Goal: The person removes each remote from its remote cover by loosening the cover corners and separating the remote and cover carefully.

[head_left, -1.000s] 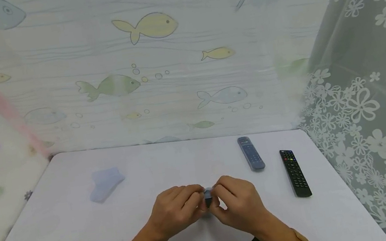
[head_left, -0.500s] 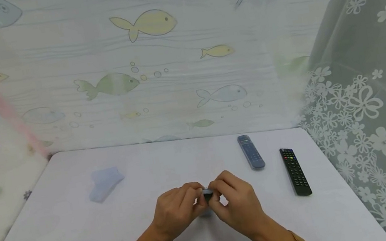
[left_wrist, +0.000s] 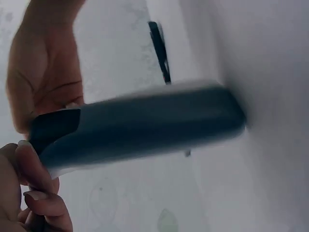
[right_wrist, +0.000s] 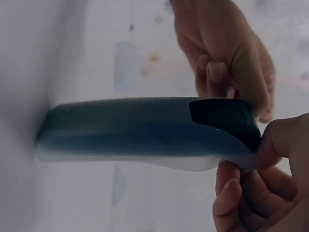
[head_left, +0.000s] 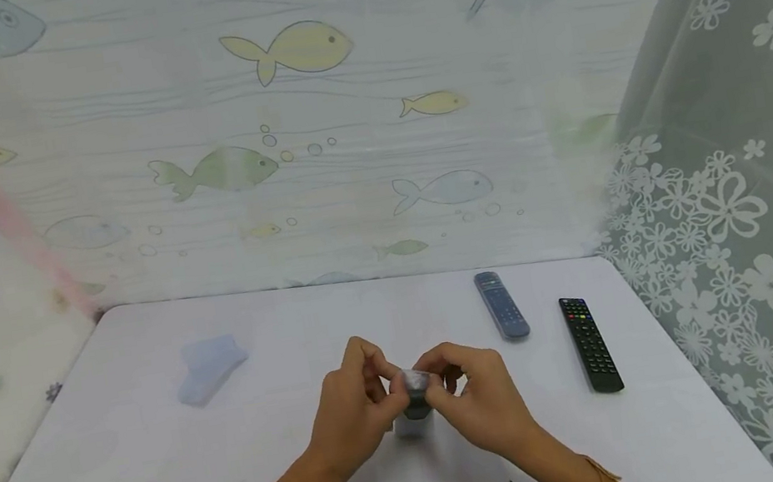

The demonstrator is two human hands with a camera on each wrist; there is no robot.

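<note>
Pinching, with left hand (head_left: 350, 408) and right hand (head_left: 485, 394), the upper edge of a translucent sleeve (right_wrist: 140, 129) around a dark remote (right_wrist: 222, 113), upright at near centre; apparently fitting, next calling for even tugging.

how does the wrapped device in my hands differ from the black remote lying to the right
The wrapped device is held upright; the black remote lies flat. The wrapped device has a translucent sleeve; the black remote looks bare. Both are long, narrow and dark.
</note>
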